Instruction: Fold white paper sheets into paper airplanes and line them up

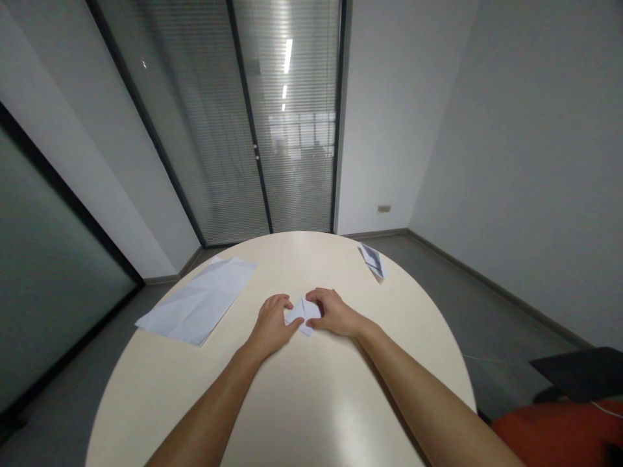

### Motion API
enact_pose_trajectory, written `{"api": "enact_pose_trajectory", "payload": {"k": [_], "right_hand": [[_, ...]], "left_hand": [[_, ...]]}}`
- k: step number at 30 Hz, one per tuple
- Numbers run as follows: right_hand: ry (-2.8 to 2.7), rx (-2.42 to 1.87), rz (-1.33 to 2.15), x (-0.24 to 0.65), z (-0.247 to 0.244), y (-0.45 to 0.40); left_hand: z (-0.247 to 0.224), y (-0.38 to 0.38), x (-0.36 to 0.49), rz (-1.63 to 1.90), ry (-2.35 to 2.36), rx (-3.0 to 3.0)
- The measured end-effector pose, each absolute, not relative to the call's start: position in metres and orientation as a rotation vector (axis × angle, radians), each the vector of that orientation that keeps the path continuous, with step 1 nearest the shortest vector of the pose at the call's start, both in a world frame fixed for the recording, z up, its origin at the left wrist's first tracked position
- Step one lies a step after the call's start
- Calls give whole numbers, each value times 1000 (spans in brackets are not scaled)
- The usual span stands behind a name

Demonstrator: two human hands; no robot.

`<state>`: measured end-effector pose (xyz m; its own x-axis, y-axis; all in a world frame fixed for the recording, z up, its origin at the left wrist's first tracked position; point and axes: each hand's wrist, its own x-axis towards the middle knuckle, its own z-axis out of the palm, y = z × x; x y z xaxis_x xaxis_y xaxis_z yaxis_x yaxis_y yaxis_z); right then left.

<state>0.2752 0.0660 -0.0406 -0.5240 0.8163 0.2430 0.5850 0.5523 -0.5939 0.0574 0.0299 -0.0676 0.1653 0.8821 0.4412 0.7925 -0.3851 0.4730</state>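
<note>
Paper (308,309) is on the table (287,402), right between the hands — left hand (273,326) pinching one side, right hand (335,312) gripping the other. Gotta be super light, kinda crisp at the folds but easy to crumple, so I'd hold the folded edges — gently, thumb against fingers.

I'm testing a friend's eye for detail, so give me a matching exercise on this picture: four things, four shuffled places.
Things
1. Creased white paper
2. Folded white paper
3. Folded paper with a dark patch
4. Red surface

Places
A. Near the far right edge of the table
B. Bottom right corner of the picture
C. Left side of the table
D. Between the left hand and right hand

Pairs: 1-C, 2-D, 3-A, 4-B
</note>
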Motion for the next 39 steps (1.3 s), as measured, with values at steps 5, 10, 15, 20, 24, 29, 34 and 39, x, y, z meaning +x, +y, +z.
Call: {"api": "enact_pose_trajectory", "payload": {"k": [5, 10, 15, 20, 24, 29, 34, 39], "right_hand": [[-2283, -1204, 757, 274, -34, 62], [-2270, -1218, 804, 274, -34, 62], [-2260, -1205, 815, 273, -30, 60], [-2231, -1102, 779, 273, -29, 59], [-2146, -1013, 721, 274, -32, 62], [-2082, -951, 621, 274, -29, 64], [-2061, -929, 440, 273, -19, 58], [-2061, -861, 390, 273, -15, 55]], "left_hand": [[-66, 28, 58, 1038, 1660, 2287], [-62, 27, 60, 1027, 1648, 2313], [-59, 26, 60, 1034, 1623, 2291], [-56, 24, 61, 1063, 1632, 2252], [-53, 24, 64, 1095, 1597, 2319], [-47, 24, 65, 1165, 1553, 2412], [-36, 20, 65, 1294, 1525, 2484], [-30, 17, 66, 1374, 1505, 2503]]}}
